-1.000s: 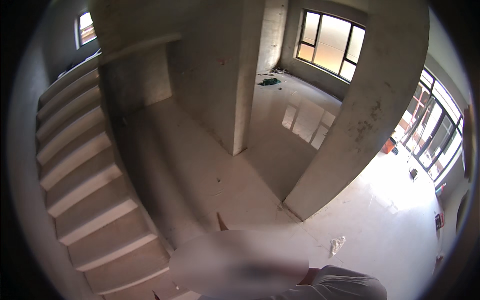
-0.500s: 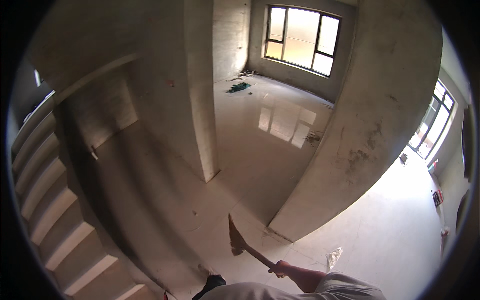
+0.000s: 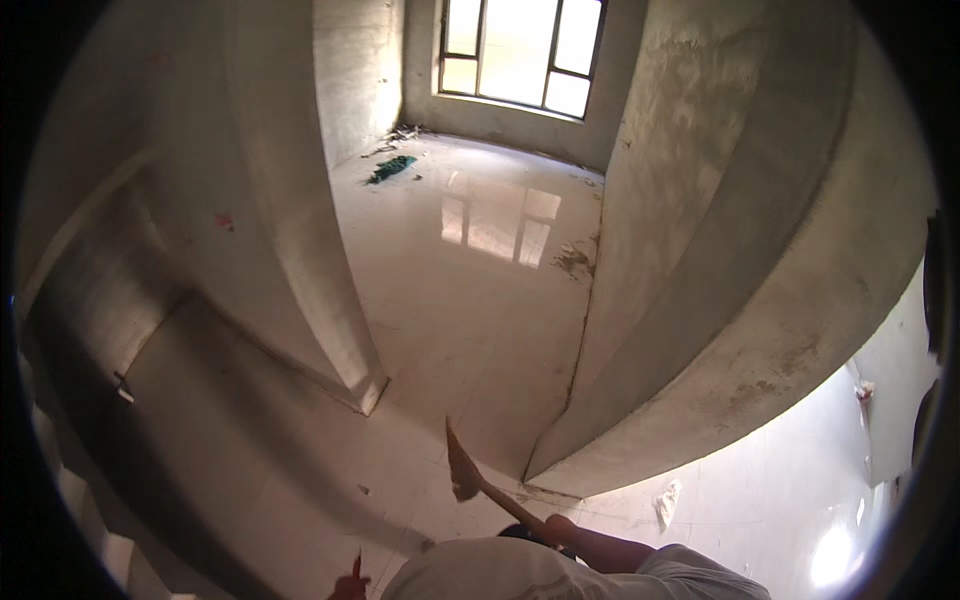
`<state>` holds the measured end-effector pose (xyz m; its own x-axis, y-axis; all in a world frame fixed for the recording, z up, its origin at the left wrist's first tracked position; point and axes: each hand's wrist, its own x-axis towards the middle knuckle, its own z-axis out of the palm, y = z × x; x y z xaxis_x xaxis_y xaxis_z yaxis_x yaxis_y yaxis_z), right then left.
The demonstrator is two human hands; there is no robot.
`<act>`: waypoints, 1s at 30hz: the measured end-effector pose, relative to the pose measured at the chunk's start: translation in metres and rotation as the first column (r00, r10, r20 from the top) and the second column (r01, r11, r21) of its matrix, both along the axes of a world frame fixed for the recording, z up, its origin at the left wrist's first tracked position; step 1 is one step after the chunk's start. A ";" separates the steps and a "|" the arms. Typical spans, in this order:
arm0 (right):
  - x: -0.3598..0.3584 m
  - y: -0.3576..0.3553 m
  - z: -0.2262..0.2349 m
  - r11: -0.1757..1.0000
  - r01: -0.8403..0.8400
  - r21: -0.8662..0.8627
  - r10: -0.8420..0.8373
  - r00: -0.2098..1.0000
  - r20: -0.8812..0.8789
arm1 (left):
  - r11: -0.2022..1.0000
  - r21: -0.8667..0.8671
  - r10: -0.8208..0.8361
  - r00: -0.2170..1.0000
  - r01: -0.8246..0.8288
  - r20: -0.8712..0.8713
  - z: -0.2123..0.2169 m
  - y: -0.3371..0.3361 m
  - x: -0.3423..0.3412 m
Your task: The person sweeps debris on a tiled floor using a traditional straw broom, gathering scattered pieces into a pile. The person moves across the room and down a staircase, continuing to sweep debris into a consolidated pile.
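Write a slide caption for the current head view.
Bare right hand grips a brown wedge-headed tool over a pale, glossy floor, a dark-framed rectangular window beyond.

- Far ahead of me, a dark-framed window (image 3: pixel 517 50), its reflection (image 3: pixel 495 228) lying on the glossy pale floor (image 3: pixel 450 350).
- Far left of that reflection, I see a crumpled green heap (image 3: pixel 391 169), with dark scraps (image 3: pixel 403 135) near the corner behind it.
- To my left, a grey wall (image 3: pixel 300 250) bearing a reddish mark (image 3: pixel 224 221).
- To my right, a broad, stained pillar (image 3: pixel 780 330); on its far side, scattered debris (image 3: pixel 572 262).
- Near me on the right, a crumpled whitish scrap (image 3: pixel 667 503).
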<state>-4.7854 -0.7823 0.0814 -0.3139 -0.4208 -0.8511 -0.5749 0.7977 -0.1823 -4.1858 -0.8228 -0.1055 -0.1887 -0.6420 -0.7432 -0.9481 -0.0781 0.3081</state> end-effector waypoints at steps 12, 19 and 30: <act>-0.092 -0.320 -0.048 0.999 -0.033 -0.005 0.033 0.990 0.138 | 0.709 0.020 0.672 0.665 -0.705 -0.326 0.218 -0.421 -0.246; -0.227 -0.507 -0.086 0.969 -0.249 -0.002 0.244 0.946 0.213 | 0.652 0.172 0.755 0.654 -0.738 -0.056 0.146 -0.444 -0.267; -0.382 -0.611 -0.082 0.973 0.155 -0.168 -0.186 0.965 -0.183 | 0.673 0.333 0.671 0.735 -0.661 0.102 0.018 -0.653 -0.315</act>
<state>-5.1676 -1.3934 -0.0006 -0.5465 -0.4652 -0.6964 -0.4692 0.8588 -0.2055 -4.5005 -1.4758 -0.0878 0.1705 -0.3261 -0.9298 -0.5974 -0.7847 0.1656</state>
